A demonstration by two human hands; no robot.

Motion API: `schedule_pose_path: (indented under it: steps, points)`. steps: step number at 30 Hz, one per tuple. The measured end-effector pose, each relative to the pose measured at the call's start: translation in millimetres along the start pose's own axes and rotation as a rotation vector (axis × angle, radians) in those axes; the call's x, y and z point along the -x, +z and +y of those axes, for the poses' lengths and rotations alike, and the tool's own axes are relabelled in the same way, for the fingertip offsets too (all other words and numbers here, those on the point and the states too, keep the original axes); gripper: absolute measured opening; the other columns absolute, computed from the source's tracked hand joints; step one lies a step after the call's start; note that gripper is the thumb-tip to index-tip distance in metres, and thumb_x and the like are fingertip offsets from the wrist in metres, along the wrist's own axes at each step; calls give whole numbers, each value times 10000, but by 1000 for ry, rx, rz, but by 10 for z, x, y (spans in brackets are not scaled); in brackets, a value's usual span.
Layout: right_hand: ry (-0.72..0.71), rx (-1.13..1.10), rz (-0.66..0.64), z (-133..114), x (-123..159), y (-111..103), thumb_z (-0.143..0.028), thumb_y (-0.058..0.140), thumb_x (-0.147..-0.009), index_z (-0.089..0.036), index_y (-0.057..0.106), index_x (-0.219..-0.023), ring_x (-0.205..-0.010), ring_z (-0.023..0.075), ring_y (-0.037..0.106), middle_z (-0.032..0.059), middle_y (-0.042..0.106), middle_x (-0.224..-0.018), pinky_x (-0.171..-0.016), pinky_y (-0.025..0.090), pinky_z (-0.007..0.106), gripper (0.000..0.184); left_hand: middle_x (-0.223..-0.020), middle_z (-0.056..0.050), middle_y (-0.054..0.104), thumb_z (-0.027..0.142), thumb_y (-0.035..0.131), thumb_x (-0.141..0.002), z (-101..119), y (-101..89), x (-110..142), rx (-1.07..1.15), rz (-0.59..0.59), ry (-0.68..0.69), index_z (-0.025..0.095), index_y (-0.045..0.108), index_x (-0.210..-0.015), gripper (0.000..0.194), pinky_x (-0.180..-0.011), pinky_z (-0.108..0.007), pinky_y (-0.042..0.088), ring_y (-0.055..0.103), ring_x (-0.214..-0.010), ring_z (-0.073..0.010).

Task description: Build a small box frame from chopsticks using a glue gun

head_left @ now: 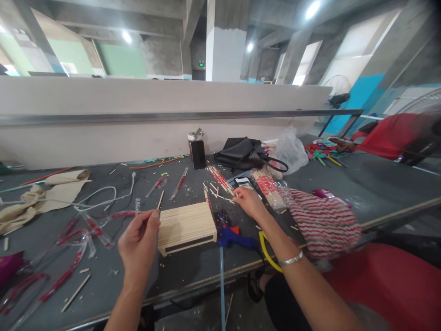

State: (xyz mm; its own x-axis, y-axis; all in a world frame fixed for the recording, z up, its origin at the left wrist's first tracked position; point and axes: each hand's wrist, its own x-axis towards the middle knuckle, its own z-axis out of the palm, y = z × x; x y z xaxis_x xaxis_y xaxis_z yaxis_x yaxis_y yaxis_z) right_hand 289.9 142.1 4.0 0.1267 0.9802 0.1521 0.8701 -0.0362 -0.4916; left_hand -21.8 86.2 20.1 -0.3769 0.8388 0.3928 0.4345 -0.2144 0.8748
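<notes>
My left hand [139, 241] is closed in a pinch on a thin wooden stick [160, 201] that points up and away, just left of a small box built of wooden sticks [186, 224]. My right hand [248, 201] reaches past the box, its fingers closed over loose sticks [217, 193] on the table next to a phone [244, 182]. What the right fingers hold is hidden. A blue glue gun [231, 234] lies right of the box, between my arms.
Empty red-and-clear stick wrappers [74, 239] litter the left of the grey table [344, 179]. A white cable [99, 195], a dark bottle [197, 149], a black bag [246, 154], packed chopsticks [270, 188] and a striped bag [324, 220] lie around.
</notes>
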Motion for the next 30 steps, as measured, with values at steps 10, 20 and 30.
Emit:
schedule_pose_path:
  steps: [10,20,30]
  points:
    - [-80,105,-119,-51,-23,128,-69,483,-819,-171,665,-996,-959,208,628,106,708,-991,-810,399,254,274,-742,-18,689,424,579,-830,73,-12,188,-49,-101,156,190,708,-911,279,-631,-249,487,623,-644,-156]
    - [-56,-257,-183,-204,285,-175,-216,523,-839,-135,654,-1057,-608,137,602,29,645,-731,-593,448,244,267,-761,7,657,94,576,-840,536,91,643,123,-425,571,207,645,-973,188,-646,-179,467,616,-690,-102]
    - [-28,-1207,-615,-640,1007,-334,-267,698,-768,-170,612,-1013,-498,81,585,-9,635,-774,-459,463,200,277,-703,35,586,315,492,-920,626,395,876,386,-697,-21,220,561,-1101,216,-544,-199,467,566,-564,-88]
